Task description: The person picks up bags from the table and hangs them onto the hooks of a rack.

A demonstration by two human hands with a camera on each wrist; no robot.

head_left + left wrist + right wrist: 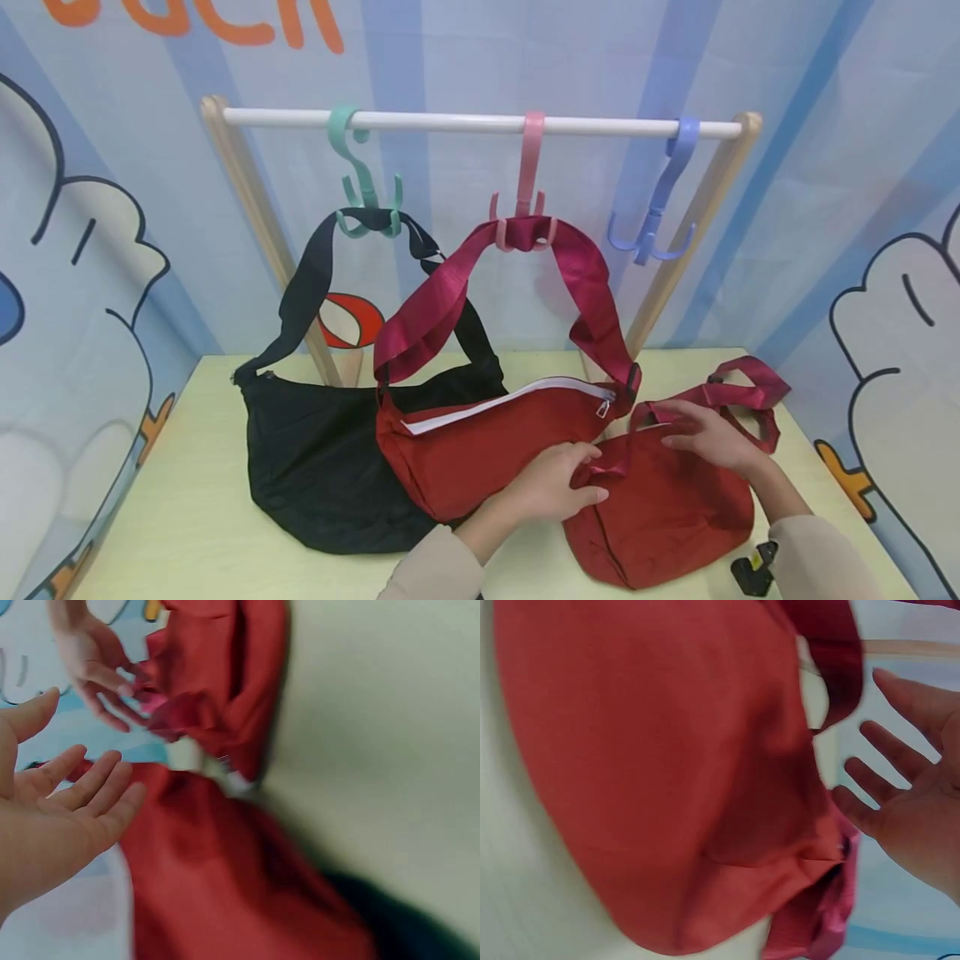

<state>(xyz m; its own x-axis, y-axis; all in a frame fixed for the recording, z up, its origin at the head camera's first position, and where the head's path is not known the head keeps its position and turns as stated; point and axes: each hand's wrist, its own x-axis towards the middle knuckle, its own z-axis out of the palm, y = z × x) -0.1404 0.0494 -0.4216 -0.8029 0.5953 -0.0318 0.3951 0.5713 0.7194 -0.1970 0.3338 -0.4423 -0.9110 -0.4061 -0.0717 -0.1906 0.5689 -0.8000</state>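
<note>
A red shoulder bag lies on the table at the right, its magenta strap trailing behind it. Over its upper edge is my right hand, fingers loosely spread; in the right wrist view that hand grips nothing. My left hand is between this bag and a second red bag, which hangs by its strap from a pink hook. The left wrist view shows my left hand with fingers extended and nothing held. Whether either hand touches fabric I cannot tell.
A black bag hangs from a green hook at the left, resting on the table. A blue hook hangs bare on the white rail. A small black object lies near my right sleeve.
</note>
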